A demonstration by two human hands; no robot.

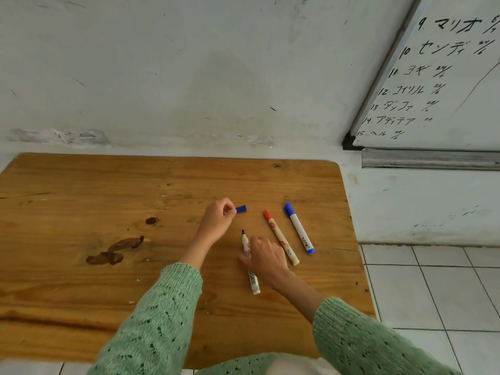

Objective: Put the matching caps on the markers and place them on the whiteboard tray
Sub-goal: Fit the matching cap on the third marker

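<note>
Our left hand (216, 218) pinches the blue cap (241, 208) above the desk (81, 212); our right hand (266, 257), fingers loosely spread, rests on the uncapped black marker (250, 262).

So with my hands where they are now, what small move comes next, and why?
Probably lift the uncapped marker under your right hand: its black tip is bare, and your left hand pinches a dark blue cap, which may not match.
</note>
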